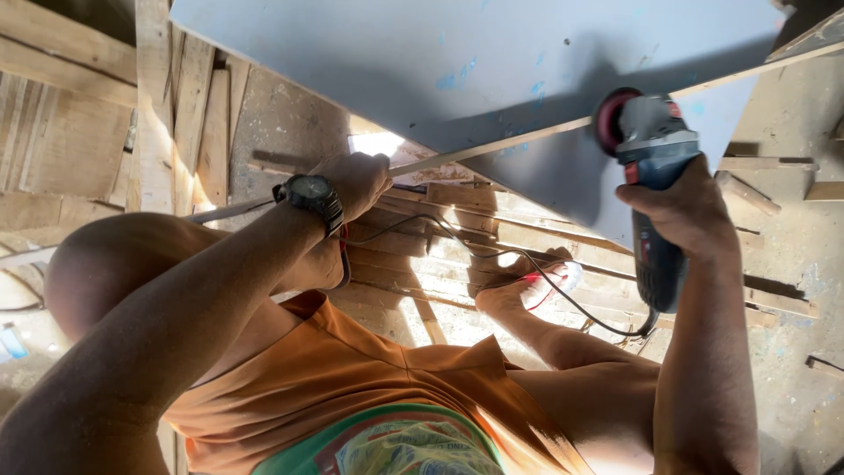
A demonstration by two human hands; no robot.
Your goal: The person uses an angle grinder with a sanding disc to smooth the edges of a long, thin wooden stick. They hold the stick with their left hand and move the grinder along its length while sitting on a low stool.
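A rough floor of weathered wooden planks (457,264) carries a large pale grey flat board (457,53), a long thin wooden strip (527,136) across it, loose timber offcuts (747,193) and a black power cord (492,255).

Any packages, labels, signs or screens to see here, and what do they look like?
Printed patch on the shorts: bottom centre, rounded, green, red and yellow.
Wristwatch: on the left hand's wrist, round dark face.
Label on the grinder: small red mark on the grey-blue body.
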